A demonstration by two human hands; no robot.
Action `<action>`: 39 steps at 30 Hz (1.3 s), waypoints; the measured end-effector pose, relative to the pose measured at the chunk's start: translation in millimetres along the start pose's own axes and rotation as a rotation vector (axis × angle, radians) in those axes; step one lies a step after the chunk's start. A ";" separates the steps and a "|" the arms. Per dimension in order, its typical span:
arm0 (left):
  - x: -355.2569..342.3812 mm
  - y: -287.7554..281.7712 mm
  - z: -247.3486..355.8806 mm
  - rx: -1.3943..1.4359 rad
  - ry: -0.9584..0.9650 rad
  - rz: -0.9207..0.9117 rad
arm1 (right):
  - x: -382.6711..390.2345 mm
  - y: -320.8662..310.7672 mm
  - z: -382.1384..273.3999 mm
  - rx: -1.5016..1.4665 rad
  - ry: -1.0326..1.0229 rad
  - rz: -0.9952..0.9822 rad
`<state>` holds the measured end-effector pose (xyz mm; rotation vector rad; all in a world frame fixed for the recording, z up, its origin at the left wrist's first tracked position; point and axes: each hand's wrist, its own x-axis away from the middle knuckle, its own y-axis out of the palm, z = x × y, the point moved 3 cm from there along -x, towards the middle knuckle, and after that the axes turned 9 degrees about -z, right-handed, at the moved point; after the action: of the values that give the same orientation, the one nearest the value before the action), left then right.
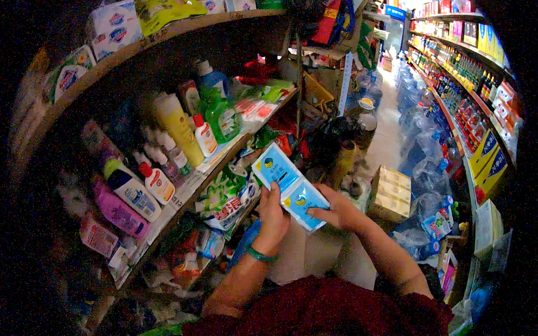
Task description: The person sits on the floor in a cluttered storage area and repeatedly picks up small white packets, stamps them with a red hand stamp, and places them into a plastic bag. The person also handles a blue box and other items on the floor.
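Note:
Two flat light-blue sachets (277, 167), edge to edge like a joined strip, are held up in front of me at a tilt. My left hand (273, 219) grips their lower left side, thumb laid on the front. On the right, my right hand (339, 209) pinches the nearer sachet, its thumb across the printed face. The fingers behind the sachets are hidden. A green bangle (262, 255) circles my left wrist. Just left of the sachets, a green and white bag (227, 204) lies on a lower shelf.
Left, a shelf (193, 182) carries several bottles, among them a green bottle (222, 119) and a pink bottle (119, 208). A cardboard box (391, 193) sits on the floor to the right. Large clear plastic jugs (428, 173) line the aisle beside shelves of goods.

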<state>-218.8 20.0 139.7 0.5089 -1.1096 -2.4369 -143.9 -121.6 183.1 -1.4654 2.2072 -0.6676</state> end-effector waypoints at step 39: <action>-107.7 -105.1 -272.2 -0.273 -0.437 -0.036 | -372.3 -171.6 1.6 0.408 0.127 -0.044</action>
<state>-18.3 -31.9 -92.4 -0.0962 -0.9003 -2.7508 119.1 166.3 309.6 -1.2914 1.9756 -1.1746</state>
